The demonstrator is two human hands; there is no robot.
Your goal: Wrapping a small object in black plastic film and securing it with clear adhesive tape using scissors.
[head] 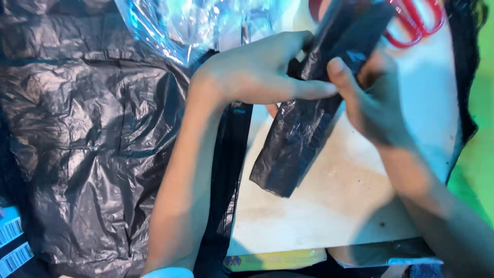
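Single view, head-worn cam, looking steeply down from above the person's own forearms, which enter from the bottom edge. Close range: left hand (257, 69) and right hand (373, 103) fill the upper centre; pale board (329, 206) below them, black plastic sheet (87, 134) at frame left, red scissors (414, 20) cut off by the top edge. No 2nd view, so no shared area.

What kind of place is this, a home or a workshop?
Probably a small packing or craft workspace, though a home table is possible. Both hands hold a folded black plastic bag over a pale board, with red scissors and spread black plastic sheeting nearby.
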